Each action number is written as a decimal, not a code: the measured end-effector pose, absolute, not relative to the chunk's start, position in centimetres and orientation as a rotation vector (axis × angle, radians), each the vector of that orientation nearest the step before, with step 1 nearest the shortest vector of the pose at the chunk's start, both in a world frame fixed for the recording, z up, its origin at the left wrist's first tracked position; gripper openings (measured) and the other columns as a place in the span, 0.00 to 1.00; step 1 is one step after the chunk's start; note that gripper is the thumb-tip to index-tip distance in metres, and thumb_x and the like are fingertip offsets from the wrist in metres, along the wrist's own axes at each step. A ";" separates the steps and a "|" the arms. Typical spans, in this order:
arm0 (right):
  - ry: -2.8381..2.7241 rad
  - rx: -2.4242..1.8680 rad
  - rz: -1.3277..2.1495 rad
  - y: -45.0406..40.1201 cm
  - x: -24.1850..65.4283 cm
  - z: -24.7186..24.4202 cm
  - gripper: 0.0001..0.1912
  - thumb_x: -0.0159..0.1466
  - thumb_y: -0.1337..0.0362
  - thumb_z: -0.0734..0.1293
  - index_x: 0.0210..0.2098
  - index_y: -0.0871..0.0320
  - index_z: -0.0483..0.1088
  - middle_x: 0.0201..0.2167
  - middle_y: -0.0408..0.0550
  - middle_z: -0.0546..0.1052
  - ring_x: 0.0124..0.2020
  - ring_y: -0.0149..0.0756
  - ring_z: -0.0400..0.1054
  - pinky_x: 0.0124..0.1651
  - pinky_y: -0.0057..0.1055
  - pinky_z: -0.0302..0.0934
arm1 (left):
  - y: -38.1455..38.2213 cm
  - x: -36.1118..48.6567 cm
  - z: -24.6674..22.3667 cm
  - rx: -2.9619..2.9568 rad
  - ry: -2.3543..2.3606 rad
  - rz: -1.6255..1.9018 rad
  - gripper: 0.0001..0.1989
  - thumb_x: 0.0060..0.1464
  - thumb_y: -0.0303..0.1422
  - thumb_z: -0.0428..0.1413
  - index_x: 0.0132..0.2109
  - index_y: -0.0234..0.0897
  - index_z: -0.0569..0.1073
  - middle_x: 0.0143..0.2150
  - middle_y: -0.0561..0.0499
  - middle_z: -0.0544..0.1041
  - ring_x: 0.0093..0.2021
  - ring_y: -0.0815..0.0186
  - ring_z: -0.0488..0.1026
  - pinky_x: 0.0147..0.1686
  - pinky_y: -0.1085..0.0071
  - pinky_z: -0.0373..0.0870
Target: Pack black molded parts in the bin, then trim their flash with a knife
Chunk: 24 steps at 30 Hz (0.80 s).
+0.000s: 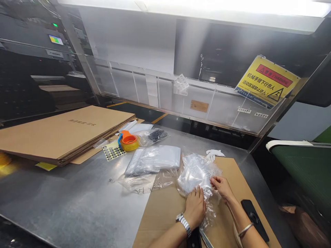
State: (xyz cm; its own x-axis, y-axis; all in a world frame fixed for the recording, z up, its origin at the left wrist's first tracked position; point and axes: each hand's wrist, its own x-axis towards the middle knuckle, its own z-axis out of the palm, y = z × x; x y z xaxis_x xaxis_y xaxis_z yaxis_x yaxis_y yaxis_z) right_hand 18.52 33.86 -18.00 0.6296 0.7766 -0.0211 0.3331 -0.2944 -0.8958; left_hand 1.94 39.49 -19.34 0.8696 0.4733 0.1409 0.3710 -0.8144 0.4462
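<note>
A crumpled clear plastic bag (198,172) lies on a sheet of brown cardboard (157,213) in front of me. My left hand (196,207), with a metal watch on its wrist, rests on the near side of the bag, fingers stretched out flat. My right hand (221,187), a bangle on its wrist, pinches the bag's right edge between thumb and fingers. Beneath my left wrist, a dark object (193,239) shows only in part. To the left of the bag is a stack of clear plastic bags (155,158) in a loose wrapper.
Flat cardboard sheets (69,131) are stacked at the left. Near them sit an orange tape dispenser (128,139) and a sticker sheet (113,152). A white glove (214,154) lies behind the cardboard; a black phone-like object (254,218) is at right. A green conveyor belt (305,172) runs alongside.
</note>
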 end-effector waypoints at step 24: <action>-0.932 -1.844 0.378 32.4 15.6 -15.6 0.18 0.56 0.50 0.62 0.26 0.61 0.66 0.22 0.42 0.69 0.26 0.31 0.63 0.32 0.28 0.58 | 39.3 1.6 -18.3 2.306 0.593 0.612 0.27 0.53 0.22 0.41 0.61 0.24 0.56 0.63 0.34 0.56 0.59 0.51 0.56 0.56 0.52 0.53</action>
